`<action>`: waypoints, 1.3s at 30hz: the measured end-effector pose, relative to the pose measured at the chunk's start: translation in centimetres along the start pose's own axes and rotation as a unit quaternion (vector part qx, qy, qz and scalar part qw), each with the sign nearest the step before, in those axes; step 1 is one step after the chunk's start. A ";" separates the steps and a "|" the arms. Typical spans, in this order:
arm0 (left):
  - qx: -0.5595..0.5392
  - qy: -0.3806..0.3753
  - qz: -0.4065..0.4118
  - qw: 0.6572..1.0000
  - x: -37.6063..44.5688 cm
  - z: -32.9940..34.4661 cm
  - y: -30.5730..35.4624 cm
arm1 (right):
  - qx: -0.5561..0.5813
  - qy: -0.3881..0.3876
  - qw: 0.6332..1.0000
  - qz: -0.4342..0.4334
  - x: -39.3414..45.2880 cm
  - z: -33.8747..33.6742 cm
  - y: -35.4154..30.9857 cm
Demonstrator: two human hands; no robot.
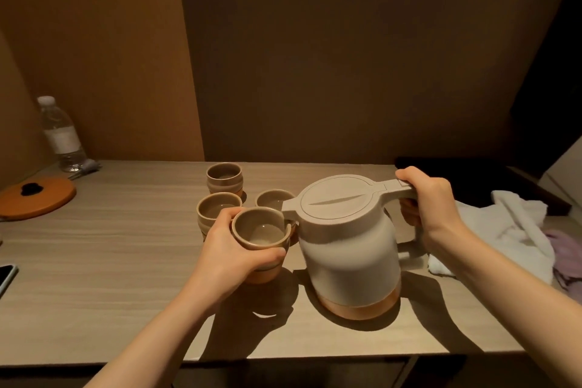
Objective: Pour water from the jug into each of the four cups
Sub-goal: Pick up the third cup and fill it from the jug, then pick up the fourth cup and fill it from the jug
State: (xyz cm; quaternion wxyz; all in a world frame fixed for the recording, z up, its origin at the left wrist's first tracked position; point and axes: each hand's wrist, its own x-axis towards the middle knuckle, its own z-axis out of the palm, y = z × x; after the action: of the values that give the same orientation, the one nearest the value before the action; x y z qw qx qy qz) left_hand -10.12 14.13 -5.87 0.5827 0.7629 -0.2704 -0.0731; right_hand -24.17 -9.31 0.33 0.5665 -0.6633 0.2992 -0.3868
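Note:
A beige lidded jug [346,246] with a copper-coloured base stands right of centre on the wooden table [126,246]. My right hand [431,201] grips its handle at the top. The jug's spout points left, over the rim of the nearest cup [259,230]. My left hand [226,252] holds that beige cup, fingers curled round its side. Three more matching cups sit behind it: one at the left [217,209], one at the back [224,178], and one [272,198] partly hidden by the spout. No water stream shows.
A clear plastic water bottle [61,135] stands at the back left beside an orange round lid [36,195]. A phone [6,274] lies at the left edge. White towels [516,230] and a purple cloth [567,255] are heaped at the right. Walls enclose the table behind.

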 end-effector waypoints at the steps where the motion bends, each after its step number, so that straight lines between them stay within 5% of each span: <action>1: -0.004 0.001 -0.002 1.000 0.2 0.0 0.1 | 0.003 0.006 1.000 0.007 0.1 -0.2 0.3; 13: 0.012 0.021 0.028 0.999 5.9 -0.2 4.0 | 0.015 0.037 0.999 0.033 1.6 -0.9 1.3; 21: 0.004 0.016 -0.041 0.999 13.2 1.4 3.6 | 0.011 0.036 0.998 0.048 3.3 -1.2 1.5; 31: 0.101 0.009 -0.067 0.993 20.5 4.2 0.7 | 0.030 0.033 0.998 0.052 4.6 -0.5 1.7; 39: 0.210 -0.071 -0.118 0.968 22.4 5.2 -1.2 | 0.025 0.026 0.998 0.041 4.4 -0.7 1.8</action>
State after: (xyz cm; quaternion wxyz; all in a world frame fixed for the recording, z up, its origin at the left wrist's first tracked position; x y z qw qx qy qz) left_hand 6.98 -1.19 -4.06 0.3756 0.8876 -0.2287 -0.1372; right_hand -22.39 -13.72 -0.60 0.5905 -0.6257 0.3311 -0.3876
